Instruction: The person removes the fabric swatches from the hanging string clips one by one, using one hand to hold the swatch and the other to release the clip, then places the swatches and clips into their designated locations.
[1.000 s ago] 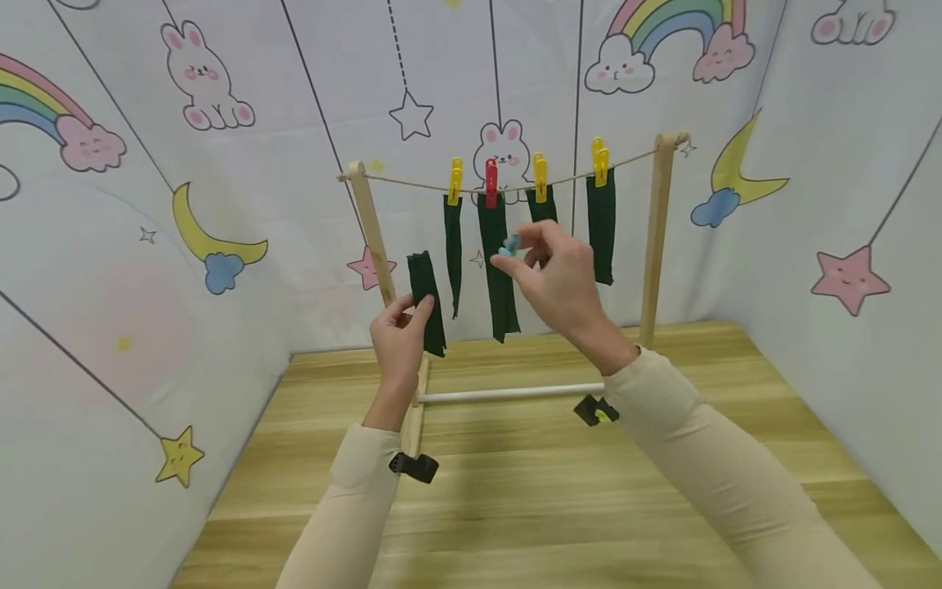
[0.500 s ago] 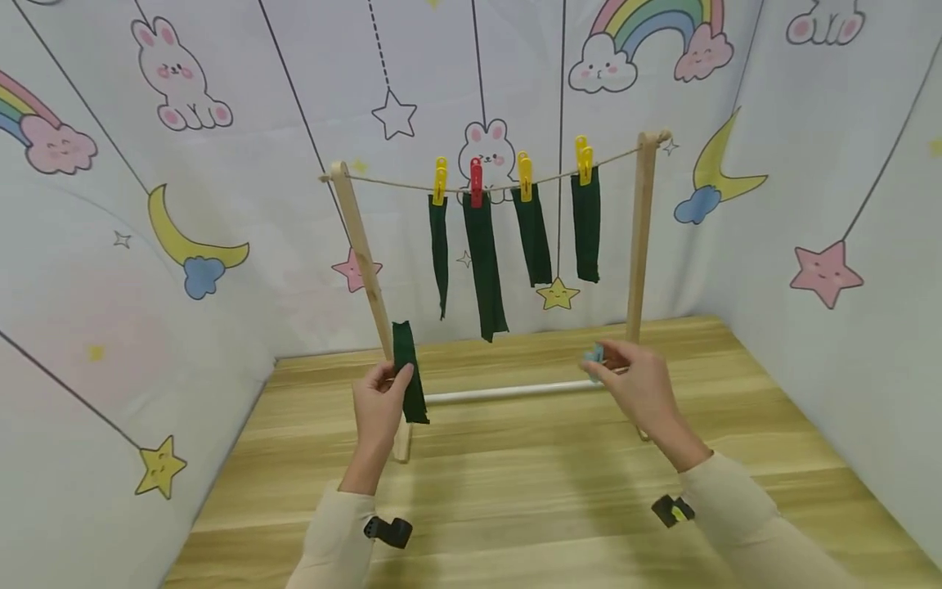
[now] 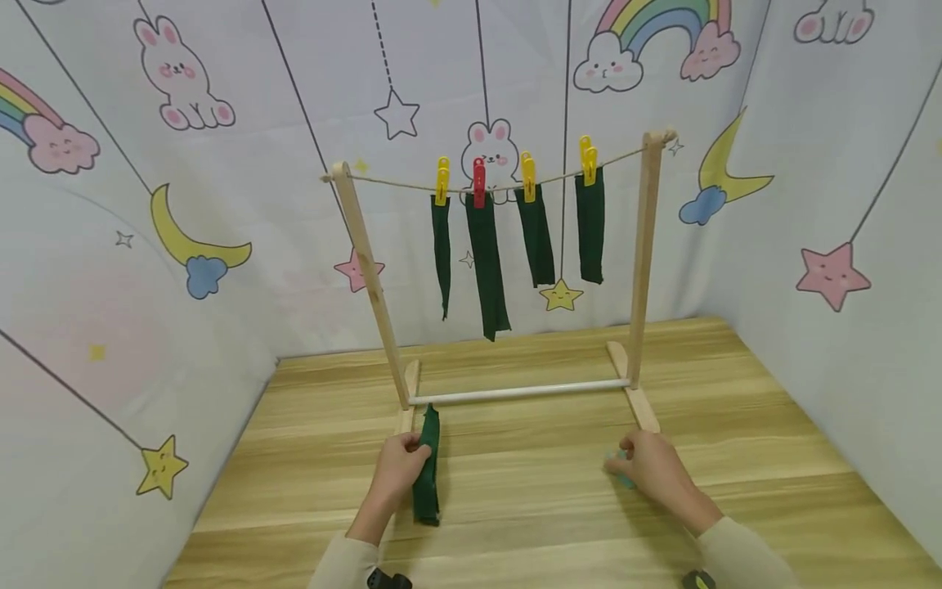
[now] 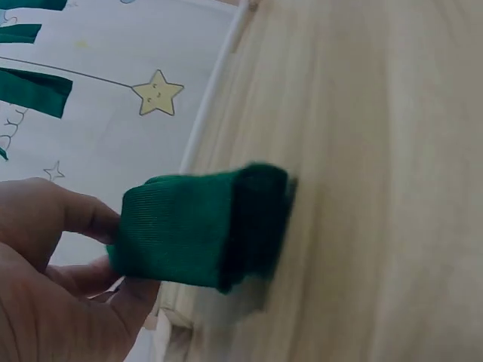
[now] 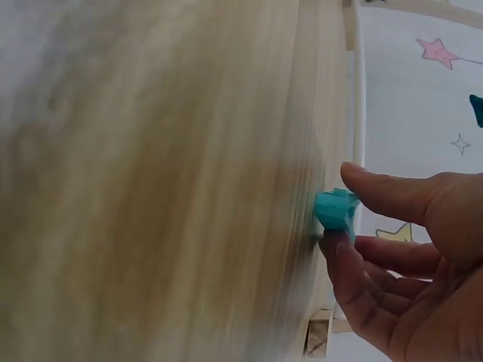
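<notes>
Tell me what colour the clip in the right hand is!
The clip is turquoise; the right wrist view shows best.

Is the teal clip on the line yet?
No, the right hand pinches the teal clip low near the tabletop, well below the line.

Booth-type wkspace: wood-grain tbl. (image 3: 530, 507) w/ cartoon-print walls (image 3: 294, 270) on 3 sides

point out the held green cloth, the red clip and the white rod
Held green cloth (image 4: 179, 229), left wrist view, its ribbed side.
Red clip (image 3: 479, 183), head view, its middle.
White rod (image 3: 519, 392), head view, middle of its length.
</notes>
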